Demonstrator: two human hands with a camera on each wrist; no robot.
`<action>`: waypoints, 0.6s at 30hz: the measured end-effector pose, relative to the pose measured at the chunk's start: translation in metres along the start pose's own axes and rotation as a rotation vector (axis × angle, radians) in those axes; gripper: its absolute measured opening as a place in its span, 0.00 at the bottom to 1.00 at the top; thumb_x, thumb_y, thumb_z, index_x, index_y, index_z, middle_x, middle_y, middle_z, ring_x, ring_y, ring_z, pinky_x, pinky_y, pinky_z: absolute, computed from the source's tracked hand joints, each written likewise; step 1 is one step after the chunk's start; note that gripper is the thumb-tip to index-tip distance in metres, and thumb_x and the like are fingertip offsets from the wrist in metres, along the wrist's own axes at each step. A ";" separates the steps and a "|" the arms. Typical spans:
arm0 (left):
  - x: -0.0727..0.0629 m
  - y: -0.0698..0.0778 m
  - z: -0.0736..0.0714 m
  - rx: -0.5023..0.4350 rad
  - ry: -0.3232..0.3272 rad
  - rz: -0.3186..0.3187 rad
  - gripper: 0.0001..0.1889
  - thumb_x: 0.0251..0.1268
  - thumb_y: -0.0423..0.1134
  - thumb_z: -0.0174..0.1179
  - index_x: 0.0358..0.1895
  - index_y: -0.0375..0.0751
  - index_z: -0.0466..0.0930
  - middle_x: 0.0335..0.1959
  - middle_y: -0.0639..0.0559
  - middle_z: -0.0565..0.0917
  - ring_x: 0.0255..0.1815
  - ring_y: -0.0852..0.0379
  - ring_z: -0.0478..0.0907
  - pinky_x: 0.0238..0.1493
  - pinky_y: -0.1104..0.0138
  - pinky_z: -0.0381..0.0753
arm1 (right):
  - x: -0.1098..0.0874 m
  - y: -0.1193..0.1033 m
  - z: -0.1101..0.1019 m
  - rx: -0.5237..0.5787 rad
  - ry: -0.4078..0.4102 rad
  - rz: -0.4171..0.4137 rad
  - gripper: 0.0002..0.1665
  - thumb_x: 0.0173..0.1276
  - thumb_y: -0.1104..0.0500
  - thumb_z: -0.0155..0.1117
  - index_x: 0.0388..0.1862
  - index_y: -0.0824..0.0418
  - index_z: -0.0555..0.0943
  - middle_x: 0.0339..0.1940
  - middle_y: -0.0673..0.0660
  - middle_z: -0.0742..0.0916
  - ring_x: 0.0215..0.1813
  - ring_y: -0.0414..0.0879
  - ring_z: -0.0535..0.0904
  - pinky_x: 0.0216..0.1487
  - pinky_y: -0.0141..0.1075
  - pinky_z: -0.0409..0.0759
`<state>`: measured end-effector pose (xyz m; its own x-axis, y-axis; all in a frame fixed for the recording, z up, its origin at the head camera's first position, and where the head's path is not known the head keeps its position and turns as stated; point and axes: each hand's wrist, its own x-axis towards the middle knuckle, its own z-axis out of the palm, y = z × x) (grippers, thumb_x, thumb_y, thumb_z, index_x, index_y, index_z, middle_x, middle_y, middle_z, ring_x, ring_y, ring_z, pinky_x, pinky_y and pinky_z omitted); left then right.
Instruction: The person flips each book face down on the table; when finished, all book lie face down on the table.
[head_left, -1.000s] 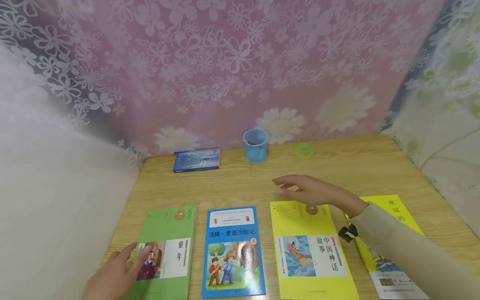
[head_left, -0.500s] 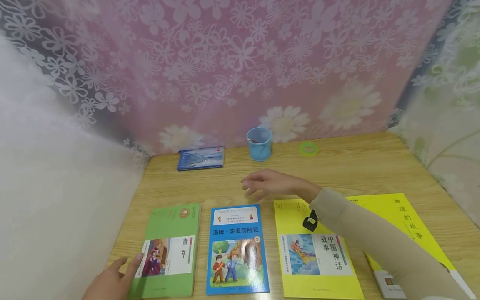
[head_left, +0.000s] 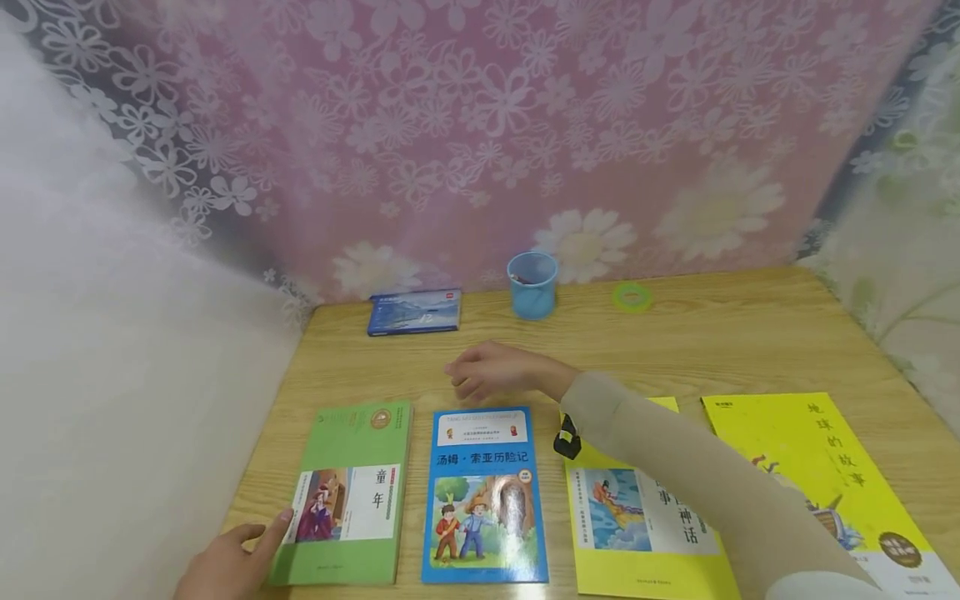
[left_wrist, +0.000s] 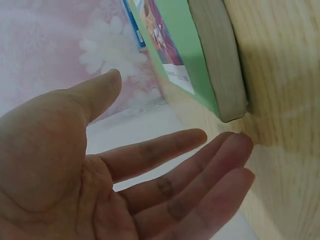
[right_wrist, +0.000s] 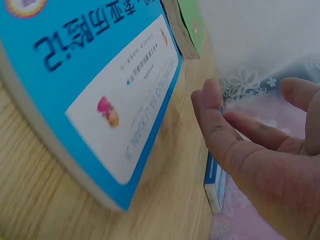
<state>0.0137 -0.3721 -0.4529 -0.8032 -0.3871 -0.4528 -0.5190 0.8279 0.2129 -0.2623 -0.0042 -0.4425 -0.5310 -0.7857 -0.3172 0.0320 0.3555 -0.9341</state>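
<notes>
Green book (head_left: 348, 493), head view: flat on tabletop (head_left: 600, 358), left of blue book (head_left: 486, 496); right hand (head_left: 495, 371) beyond blue book's top edge. Left wrist view: left hand (left_wrist: 95, 175) loosely spread, empty, near green book's corner; contact hard to judge. Right wrist view: right hand loosely bent, holding nothing.

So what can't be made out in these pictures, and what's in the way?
- Upper part of the middle yellow book's title: head view, behind the right sleeve.
- Lower left of the far-right yellow book: head view, same sleeve.
- Contents of the cup: head view, too small, partly behind its wall.
- Green book's fine print: head view, too small.
</notes>
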 end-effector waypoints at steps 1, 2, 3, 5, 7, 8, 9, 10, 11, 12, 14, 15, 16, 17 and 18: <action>0.000 -0.001 0.001 0.002 0.004 -0.005 0.58 0.72 0.81 0.35 0.67 0.20 0.73 0.53 0.23 0.86 0.54 0.21 0.82 0.51 0.35 0.82 | 0.004 -0.001 0.002 0.003 -0.002 0.007 0.38 0.83 0.43 0.56 0.76 0.70 0.70 0.73 0.71 0.78 0.70 0.63 0.81 0.69 0.51 0.83; 0.000 -0.001 0.001 0.005 0.007 -0.011 0.58 0.72 0.82 0.34 0.67 0.20 0.73 0.54 0.22 0.84 0.55 0.19 0.80 0.52 0.35 0.81 | 0.008 -0.002 0.005 0.008 -0.008 0.012 0.38 0.83 0.43 0.56 0.76 0.71 0.70 0.73 0.71 0.78 0.70 0.62 0.81 0.70 0.50 0.82; 0.001 -0.002 0.002 0.008 0.010 -0.015 0.59 0.72 0.82 0.33 0.66 0.21 0.74 0.56 0.21 0.83 0.57 0.17 0.79 0.52 0.35 0.81 | 0.012 -0.003 0.008 0.016 -0.014 0.020 0.38 0.84 0.43 0.55 0.76 0.71 0.69 0.73 0.72 0.78 0.71 0.62 0.81 0.70 0.50 0.82; 0.001 -0.002 0.002 0.006 0.010 -0.035 0.60 0.70 0.83 0.33 0.66 0.21 0.75 0.58 0.20 0.82 0.58 0.17 0.77 0.52 0.35 0.81 | 0.019 -0.006 0.014 0.026 -0.018 0.034 0.38 0.84 0.43 0.55 0.77 0.72 0.69 0.73 0.73 0.77 0.71 0.62 0.80 0.71 0.48 0.82; 0.002 -0.003 0.004 -0.001 0.010 -0.050 0.60 0.69 0.84 0.33 0.64 0.22 0.76 0.57 0.19 0.82 0.58 0.17 0.78 0.52 0.36 0.81 | 0.025 -0.008 0.020 0.040 -0.020 0.049 0.38 0.84 0.44 0.55 0.77 0.72 0.68 0.73 0.74 0.77 0.71 0.62 0.80 0.71 0.48 0.81; 0.002 -0.003 0.004 -0.004 0.008 -0.055 0.60 0.69 0.84 0.33 0.64 0.22 0.77 0.57 0.19 0.82 0.58 0.17 0.78 0.53 0.36 0.81 | 0.027 -0.009 0.024 0.042 -0.021 0.050 0.38 0.84 0.45 0.55 0.77 0.73 0.68 0.73 0.74 0.77 0.71 0.62 0.80 0.71 0.48 0.81; 0.002 -0.003 0.005 -0.007 0.008 -0.060 0.60 0.68 0.84 0.33 0.63 0.22 0.78 0.56 0.19 0.82 0.57 0.17 0.78 0.52 0.36 0.81 | 0.029 -0.010 0.027 0.051 -0.018 0.053 0.37 0.84 0.45 0.56 0.77 0.72 0.68 0.73 0.74 0.77 0.71 0.62 0.80 0.71 0.48 0.81; 0.002 -0.002 0.005 -0.008 0.007 -0.063 0.60 0.68 0.84 0.33 0.62 0.22 0.78 0.56 0.19 0.82 0.57 0.18 0.78 0.52 0.37 0.81 | 0.032 -0.010 0.031 0.061 -0.016 0.056 0.37 0.84 0.46 0.56 0.77 0.72 0.69 0.73 0.74 0.77 0.71 0.63 0.80 0.71 0.49 0.82; 0.003 -0.003 0.006 -0.009 0.008 -0.064 0.60 0.68 0.84 0.33 0.61 0.22 0.79 0.55 0.19 0.82 0.57 0.18 0.79 0.52 0.37 0.81 | 0.034 -0.011 0.034 0.065 -0.014 0.057 0.37 0.84 0.46 0.56 0.76 0.72 0.69 0.73 0.75 0.77 0.71 0.63 0.81 0.70 0.49 0.82; 0.003 -0.003 0.006 -0.009 0.008 -0.060 0.59 0.69 0.84 0.34 0.61 0.22 0.79 0.55 0.19 0.82 0.56 0.18 0.79 0.52 0.37 0.81 | 0.036 -0.011 0.037 0.078 -0.014 0.058 0.36 0.84 0.46 0.57 0.76 0.73 0.69 0.73 0.75 0.77 0.70 0.63 0.81 0.70 0.49 0.82; 0.003 -0.003 0.007 -0.005 0.008 -0.048 0.59 0.69 0.84 0.33 0.61 0.22 0.79 0.54 0.20 0.83 0.56 0.18 0.79 0.52 0.37 0.81 | 0.040 -0.011 0.043 0.105 -0.012 0.063 0.36 0.84 0.47 0.57 0.76 0.73 0.70 0.73 0.75 0.77 0.69 0.63 0.81 0.70 0.49 0.82; 0.003 -0.003 0.007 -0.005 0.006 -0.042 0.59 0.69 0.84 0.33 0.61 0.23 0.79 0.54 0.20 0.84 0.56 0.18 0.79 0.51 0.37 0.81 | 0.042 -0.010 0.045 0.122 -0.013 0.069 0.35 0.83 0.48 0.58 0.76 0.73 0.70 0.72 0.74 0.77 0.69 0.63 0.82 0.70 0.49 0.82; 0.003 -0.003 0.007 -0.010 0.001 -0.037 0.59 0.70 0.83 0.34 0.61 0.23 0.79 0.50 0.22 0.85 0.54 0.19 0.80 0.51 0.37 0.81 | 0.045 -0.010 0.047 0.134 -0.013 0.073 0.35 0.83 0.48 0.58 0.75 0.73 0.70 0.72 0.75 0.77 0.68 0.63 0.82 0.69 0.50 0.83; 0.003 -0.003 0.008 -0.018 -0.003 -0.033 0.58 0.70 0.83 0.35 0.61 0.23 0.79 0.46 0.25 0.88 0.52 0.21 0.82 0.51 0.37 0.81 | 0.047 -0.010 0.049 0.148 -0.013 0.079 0.35 0.83 0.49 0.58 0.75 0.74 0.70 0.72 0.74 0.78 0.67 0.63 0.83 0.69 0.50 0.83; 0.002 -0.002 0.008 -0.028 -0.007 -0.030 0.58 0.70 0.83 0.35 0.61 0.22 0.78 0.41 0.29 0.89 0.50 0.23 0.83 0.51 0.37 0.81 | 0.049 -0.010 0.051 0.166 -0.014 0.086 0.34 0.83 0.49 0.58 0.75 0.74 0.70 0.71 0.74 0.78 0.67 0.63 0.83 0.69 0.50 0.83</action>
<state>0.0153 -0.3718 -0.4614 -0.7849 -0.4086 -0.4659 -0.5511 0.8040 0.2233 -0.2458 -0.0723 -0.4575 -0.5084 -0.7636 -0.3981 0.2162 0.3343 -0.9173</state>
